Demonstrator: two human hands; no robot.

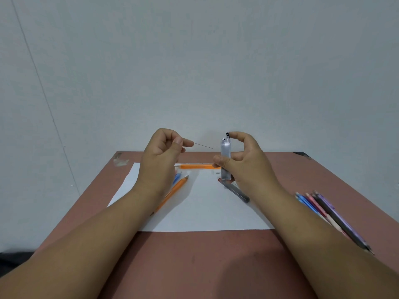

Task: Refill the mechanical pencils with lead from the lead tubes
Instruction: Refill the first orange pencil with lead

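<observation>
Head view | left hand (pixel 160 152) grip pinches lead (pixel 203 145) | right hand (pixel 241 160) grip clamps lead tube (pixel 225 160) upright

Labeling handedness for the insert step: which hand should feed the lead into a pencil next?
Left. The left hand already pinches a single lead by one end, and the orange pencils lie right beneath it. The right hand is occupied gripping the upright lead tube.

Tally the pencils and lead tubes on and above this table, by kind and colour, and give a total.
Orange pencils: 2, one lying crosswise, one slanted
Blue pencils: 2, one under the left hand, one at the right
Pink pencil: 1
Black pencil: 1
Purple pencil: 1
Lead tubes: 2, one held in the right hand, one on the paper
Total: 9
</observation>
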